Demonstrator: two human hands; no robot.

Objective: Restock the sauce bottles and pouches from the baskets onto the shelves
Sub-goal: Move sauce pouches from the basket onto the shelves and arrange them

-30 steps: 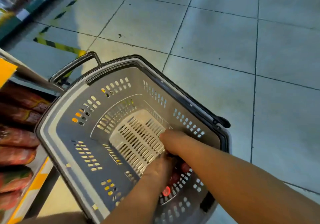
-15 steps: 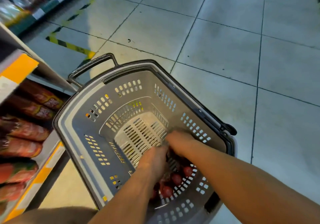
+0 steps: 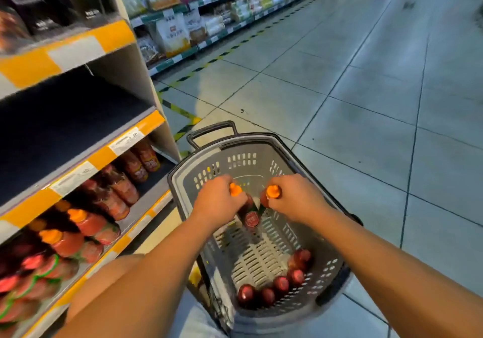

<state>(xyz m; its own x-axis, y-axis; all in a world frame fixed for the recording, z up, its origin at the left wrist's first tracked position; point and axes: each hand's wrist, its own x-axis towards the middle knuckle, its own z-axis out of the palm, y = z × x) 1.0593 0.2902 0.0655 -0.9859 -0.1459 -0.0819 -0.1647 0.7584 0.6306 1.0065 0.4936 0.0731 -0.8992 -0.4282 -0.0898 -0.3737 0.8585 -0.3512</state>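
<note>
My left hand (image 3: 218, 201) grips a red sauce bottle with an orange cap (image 3: 250, 216) by its neck above the grey basket (image 3: 180, 180). My right hand (image 3: 298, 197) grips a second orange-capped sauce bottle (image 3: 271, 194) beside it. Both bottles hang over the basket's far half. Several red-capped bottles (image 3: 281, 284) lie along the basket's near right wall. The lower shelf (image 3: 146, 208) on the left holds rows of red sauce bottles (image 3: 86, 225).
The shelf unit stands at the left, with a dark bare shelf level (image 3: 65, 120) above the sauces and dark pouches (image 3: 39, 5) higher up. Tiled floor (image 3: 366, 102) stretches right and ahead. Another stocked shelf run (image 3: 222, 10) lines the far aisle behind yellow-black floor tape.
Both hands have risen out of the basket's bottom, each now holding an orange-capped bottle. My view has lifted, showing the shelves and aisle.
</note>
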